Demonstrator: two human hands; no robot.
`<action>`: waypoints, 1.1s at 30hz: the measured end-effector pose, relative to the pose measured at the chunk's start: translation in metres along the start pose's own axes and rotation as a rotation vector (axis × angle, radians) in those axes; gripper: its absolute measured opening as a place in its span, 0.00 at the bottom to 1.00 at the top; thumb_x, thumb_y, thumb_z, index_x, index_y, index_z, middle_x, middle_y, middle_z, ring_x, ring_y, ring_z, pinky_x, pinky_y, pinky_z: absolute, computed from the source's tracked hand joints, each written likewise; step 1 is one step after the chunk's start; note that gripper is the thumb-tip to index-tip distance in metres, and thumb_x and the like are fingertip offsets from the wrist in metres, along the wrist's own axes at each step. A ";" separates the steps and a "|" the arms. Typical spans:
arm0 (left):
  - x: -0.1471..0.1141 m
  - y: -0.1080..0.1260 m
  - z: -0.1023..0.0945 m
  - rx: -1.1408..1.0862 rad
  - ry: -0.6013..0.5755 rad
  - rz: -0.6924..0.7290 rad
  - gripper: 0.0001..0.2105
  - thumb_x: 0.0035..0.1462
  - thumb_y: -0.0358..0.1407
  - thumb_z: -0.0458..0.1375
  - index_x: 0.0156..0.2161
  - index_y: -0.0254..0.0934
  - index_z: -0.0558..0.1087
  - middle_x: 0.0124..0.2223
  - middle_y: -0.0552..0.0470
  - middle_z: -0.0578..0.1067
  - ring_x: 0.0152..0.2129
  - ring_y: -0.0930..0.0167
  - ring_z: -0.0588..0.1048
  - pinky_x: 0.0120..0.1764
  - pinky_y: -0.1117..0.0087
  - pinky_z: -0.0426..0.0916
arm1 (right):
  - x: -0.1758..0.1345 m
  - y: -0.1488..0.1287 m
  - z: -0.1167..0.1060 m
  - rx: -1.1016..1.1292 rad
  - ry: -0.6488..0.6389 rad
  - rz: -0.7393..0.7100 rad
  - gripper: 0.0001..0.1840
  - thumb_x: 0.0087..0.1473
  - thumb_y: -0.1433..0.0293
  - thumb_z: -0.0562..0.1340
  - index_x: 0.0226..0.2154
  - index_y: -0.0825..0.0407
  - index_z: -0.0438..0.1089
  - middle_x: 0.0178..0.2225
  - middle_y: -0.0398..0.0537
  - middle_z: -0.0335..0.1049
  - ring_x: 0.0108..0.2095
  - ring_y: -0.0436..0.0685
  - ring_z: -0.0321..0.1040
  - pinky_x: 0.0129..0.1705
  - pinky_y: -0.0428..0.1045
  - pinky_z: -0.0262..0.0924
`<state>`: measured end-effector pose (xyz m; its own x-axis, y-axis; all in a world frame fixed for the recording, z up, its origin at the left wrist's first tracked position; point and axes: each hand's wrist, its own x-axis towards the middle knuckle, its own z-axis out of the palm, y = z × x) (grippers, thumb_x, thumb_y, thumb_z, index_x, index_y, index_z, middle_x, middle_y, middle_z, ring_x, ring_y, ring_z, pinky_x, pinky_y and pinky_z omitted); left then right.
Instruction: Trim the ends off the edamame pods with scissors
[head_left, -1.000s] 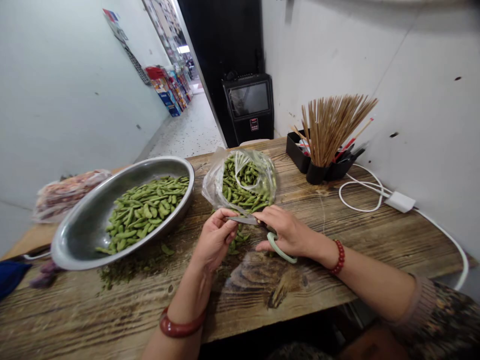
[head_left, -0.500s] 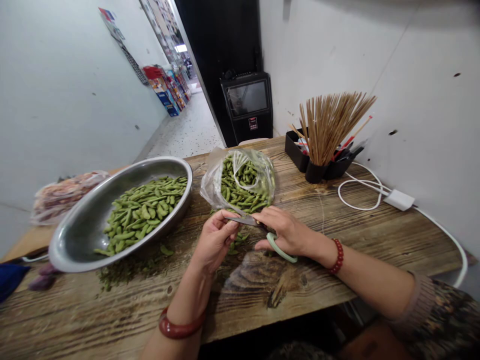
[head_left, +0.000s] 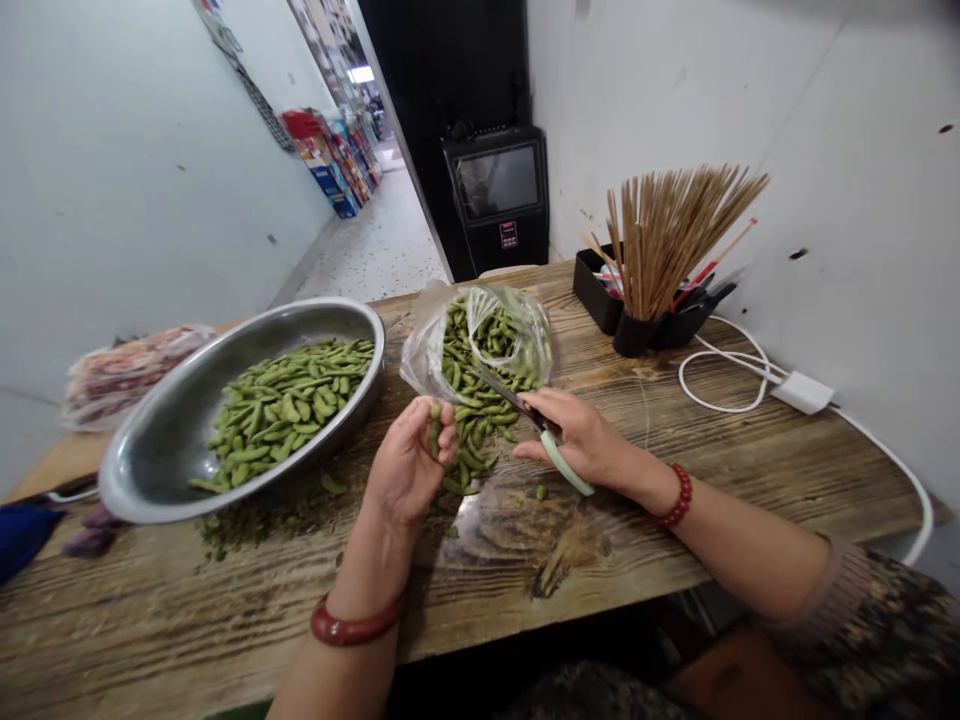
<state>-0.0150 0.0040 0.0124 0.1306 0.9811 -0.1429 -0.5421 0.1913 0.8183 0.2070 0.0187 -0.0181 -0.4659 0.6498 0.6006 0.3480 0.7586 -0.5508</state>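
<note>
Slim green pod [head_left: 435,432] mostly hidden by fingers of L hand [head_left: 409,460]. Steel scissors w/ pale green handle [head_left: 561,462]: pt. covered by R hand [head_left: 583,432]; can't tell if tips touch clear plastic bag of green pods [head_left: 536,315]. Floor of oval steel basin [head_left: 176,455] pt. hidden under heaped green pods [head_left: 285,410]. Lower ends of thin brown sticks [head_left: 667,235] hidden in black plastic organiser [head_left: 595,297]. Blue item [head_left: 26,540] & patterned sleeve [head_left: 892,620] cut by L & R edges resp. Pinkish contents of tied-looking clear bag [head_left: 139,372], far L: unclear. Label [head_left: 508,235] on black machine w/ screen [head_left: 534,245]: too small to read. Bkgd. coloured boxes [head_left: 334,165]: blurred.
</note>
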 end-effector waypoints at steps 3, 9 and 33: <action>0.000 0.006 -0.004 -0.013 0.022 0.007 0.05 0.53 0.34 0.59 0.31 0.35 0.67 0.29 0.55 0.68 0.21 0.78 0.66 0.21 0.79 0.61 | -0.001 -0.001 -0.001 0.007 -0.008 0.000 0.27 0.52 0.58 0.64 0.50 0.56 0.64 0.38 0.54 0.69 0.40 0.60 0.67 0.43 0.55 0.64; -0.002 0.004 -0.007 0.482 0.046 0.097 0.08 0.52 0.38 0.60 0.32 0.35 0.70 0.20 0.59 0.62 0.16 0.78 0.61 0.19 0.78 0.56 | -0.002 -0.003 -0.002 -0.011 -0.053 -0.018 0.27 0.53 0.60 0.64 0.51 0.56 0.63 0.36 0.53 0.69 0.38 0.60 0.66 0.41 0.55 0.64; 0.004 -0.004 -0.025 1.709 -0.232 0.207 0.03 0.52 0.30 0.56 0.30 0.38 0.71 0.29 0.53 0.72 0.28 0.70 0.69 0.32 0.71 0.60 | 0.000 -0.007 -0.003 -0.025 -0.102 0.018 0.26 0.53 0.62 0.64 0.51 0.58 0.63 0.38 0.55 0.70 0.39 0.60 0.66 0.43 0.55 0.64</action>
<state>-0.0330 0.0081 -0.0058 0.3678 0.9297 -0.0174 0.8332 -0.3212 0.4501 0.2075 0.0137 -0.0124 -0.5399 0.6558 0.5278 0.3768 0.7489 -0.5451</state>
